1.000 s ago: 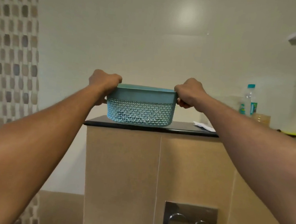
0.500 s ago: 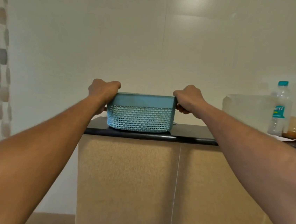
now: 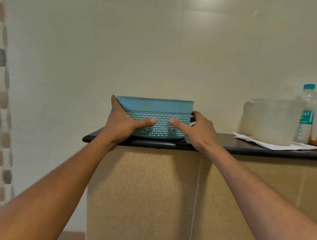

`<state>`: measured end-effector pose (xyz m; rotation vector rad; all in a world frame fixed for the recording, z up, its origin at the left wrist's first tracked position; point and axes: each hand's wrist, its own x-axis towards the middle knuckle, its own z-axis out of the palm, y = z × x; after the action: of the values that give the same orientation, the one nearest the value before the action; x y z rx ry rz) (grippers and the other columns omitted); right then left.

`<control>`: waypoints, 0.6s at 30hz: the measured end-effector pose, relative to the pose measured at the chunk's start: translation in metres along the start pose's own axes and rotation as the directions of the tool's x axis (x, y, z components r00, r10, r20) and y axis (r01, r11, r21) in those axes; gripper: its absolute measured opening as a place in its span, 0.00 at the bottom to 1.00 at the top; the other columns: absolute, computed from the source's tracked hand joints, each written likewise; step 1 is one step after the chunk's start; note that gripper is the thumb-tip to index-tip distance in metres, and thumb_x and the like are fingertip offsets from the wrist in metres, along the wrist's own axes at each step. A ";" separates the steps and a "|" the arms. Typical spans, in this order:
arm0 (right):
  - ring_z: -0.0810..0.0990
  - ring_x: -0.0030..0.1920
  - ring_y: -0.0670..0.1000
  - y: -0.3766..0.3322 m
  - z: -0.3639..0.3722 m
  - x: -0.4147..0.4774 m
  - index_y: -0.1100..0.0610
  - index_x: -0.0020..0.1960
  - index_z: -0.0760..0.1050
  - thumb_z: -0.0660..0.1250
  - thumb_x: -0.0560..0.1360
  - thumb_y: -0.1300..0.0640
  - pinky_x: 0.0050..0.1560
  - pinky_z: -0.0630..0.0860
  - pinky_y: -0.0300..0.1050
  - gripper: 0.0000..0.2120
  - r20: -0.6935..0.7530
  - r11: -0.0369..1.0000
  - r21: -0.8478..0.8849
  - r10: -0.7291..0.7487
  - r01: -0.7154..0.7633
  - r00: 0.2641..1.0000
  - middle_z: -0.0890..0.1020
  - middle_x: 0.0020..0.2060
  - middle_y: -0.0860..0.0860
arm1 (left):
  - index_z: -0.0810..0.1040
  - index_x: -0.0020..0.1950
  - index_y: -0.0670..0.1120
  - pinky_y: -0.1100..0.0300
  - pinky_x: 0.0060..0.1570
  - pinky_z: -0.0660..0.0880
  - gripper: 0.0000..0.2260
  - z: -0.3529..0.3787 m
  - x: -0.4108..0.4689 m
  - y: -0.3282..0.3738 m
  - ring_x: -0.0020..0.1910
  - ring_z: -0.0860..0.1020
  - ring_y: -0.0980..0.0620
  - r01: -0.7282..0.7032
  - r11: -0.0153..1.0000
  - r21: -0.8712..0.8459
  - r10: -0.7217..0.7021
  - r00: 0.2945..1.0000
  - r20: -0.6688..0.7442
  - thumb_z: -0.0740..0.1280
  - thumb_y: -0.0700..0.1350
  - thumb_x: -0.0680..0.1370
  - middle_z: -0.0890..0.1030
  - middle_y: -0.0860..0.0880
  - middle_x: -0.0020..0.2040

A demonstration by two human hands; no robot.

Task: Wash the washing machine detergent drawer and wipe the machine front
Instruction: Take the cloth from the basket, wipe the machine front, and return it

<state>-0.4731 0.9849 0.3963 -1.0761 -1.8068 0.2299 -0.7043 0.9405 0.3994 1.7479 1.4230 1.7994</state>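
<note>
On the dark worktop [image 3: 248, 149], in the head view, a blue basket [image 3: 155, 107] stands near the left end, held between both hands. The left hand [image 3: 122, 120] is wrapped round its left end and the right hand [image 3: 197, 129] round its right, with both thumbs laid across the lattice front. A second ago the rim was gripped from above. The hold has been shifted lower, so the basket is judged set down. A bottle [image 3: 307, 108] stands well apart to the right. Neither detergent drawer nor washing machine is in view, so washing is judged not begun.

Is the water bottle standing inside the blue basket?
No, the water bottle stands far right on the black ledge, well apart from the blue basket.
</note>
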 end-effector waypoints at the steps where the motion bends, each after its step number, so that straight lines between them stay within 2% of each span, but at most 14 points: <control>1: 0.80 0.53 0.46 0.001 0.000 0.001 0.48 0.65 0.75 0.65 0.62 0.20 0.56 0.78 0.50 0.42 -0.002 1.000 0.002 -0.002 0.002 1.000 0.81 0.54 0.41 | 0.59 0.69 0.48 0.51 0.61 0.78 0.50 -0.001 0.001 -0.002 0.59 0.78 0.53 0.002 1.000 -0.019 -0.001 1.000 0.030 0.85 0.57 0.57 0.76 0.51 0.60; 5: 0.82 0.50 0.45 0.003 0.001 0.003 0.47 0.61 0.78 0.65 0.62 0.20 0.54 0.80 0.52 0.39 -0.025 1.000 -0.003 -0.008 0.008 1.000 0.83 0.51 0.42 | 0.59 0.70 0.47 0.50 0.61 0.79 0.46 -0.005 0.005 -0.005 0.59 0.79 0.54 0.008 0.995 -0.097 0.001 0.996 0.091 0.85 0.45 0.61 0.77 0.50 0.60; 9: 0.82 0.52 0.47 0.003 0.002 0.002 0.47 0.63 0.78 0.62 0.62 0.19 0.54 0.80 0.51 0.42 -0.018 0.999 -0.029 -0.017 0.016 1.000 0.84 0.54 0.44 | 0.59 0.70 0.47 0.50 0.61 0.79 0.45 -0.005 0.009 -0.006 0.61 0.79 0.53 0.010 0.993 -0.114 0.004 0.993 0.120 0.84 0.42 0.62 0.76 0.50 0.62; 14: 0.81 0.47 0.47 0.001 0.001 0.000 0.47 0.60 0.78 0.60 0.65 0.20 0.49 0.80 0.48 0.38 0.027 0.996 -0.089 0.018 -0.016 0.999 0.84 0.52 0.44 | 0.61 0.69 0.46 0.50 0.63 0.78 0.47 -0.004 0.011 -0.008 0.61 0.78 0.50 0.063 0.996 -0.065 -0.056 0.993 0.102 0.85 0.48 0.58 0.76 0.51 0.61; 18: 0.79 0.48 0.47 -0.002 -0.002 -0.006 0.49 0.63 0.76 0.62 0.68 0.23 0.46 0.77 0.45 0.36 0.007 0.995 -0.096 0.021 -0.021 1.000 0.83 0.54 0.46 | 0.64 0.67 0.46 0.47 0.65 0.75 0.46 -0.002 0.001 -0.003 0.64 0.75 0.47 0.029 0.988 0.154 -0.029 1.000 -0.003 0.85 0.56 0.58 0.75 0.48 0.64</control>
<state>-0.4721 0.9785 0.3943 -1.1636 -1.8295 0.1610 -0.7072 0.9419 0.3983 1.7888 1.6183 1.7157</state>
